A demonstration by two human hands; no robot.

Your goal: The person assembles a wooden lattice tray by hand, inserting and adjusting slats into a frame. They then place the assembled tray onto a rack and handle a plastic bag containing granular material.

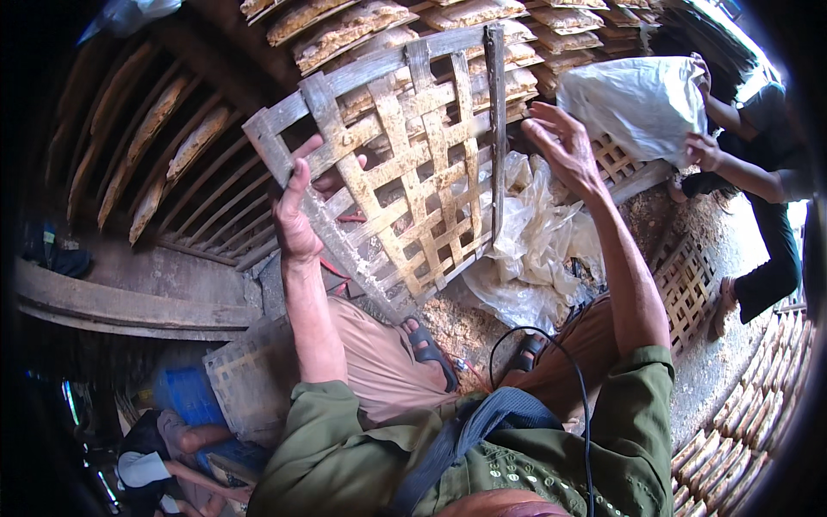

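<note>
The woven tray (403,165), a wood frame w/ crossed slats, is held up at a tilt in front of the body, above the knees. Its L side is pinched btwn thumb & fingers by the L hand (297,220); some fingertips are partly seen thru the gaps. The R hand (564,151) is raised near the tray's R edge, apart from it, w/ fingers loosely spread. Pale crumbs are stuck to the frame & slats.

Behind the tray, pale crusted slabs (353,30) are stacked in layers. At L, more slabs are borne by a slatted rack (207,185). Crumpled clear plastic (543,246) is heaped on the floor, R of the tray. Crumbs (465,332) are strewn btwn 2 dark sandals (426,351). A black cable (584,388) is looped in front of the green shirt (345,448).

At R, a white sheet (633,108) is held w/ 2 hands by a co-worker (767,181); a 2nd tray (613,159) is part-covered by it. A 3rd tray (687,289) is seen near the co-worker's feet. Rows of slabs are laid out lower R. At lower L, a blue bin (185,392) is blurred, near another person (142,470).
</note>
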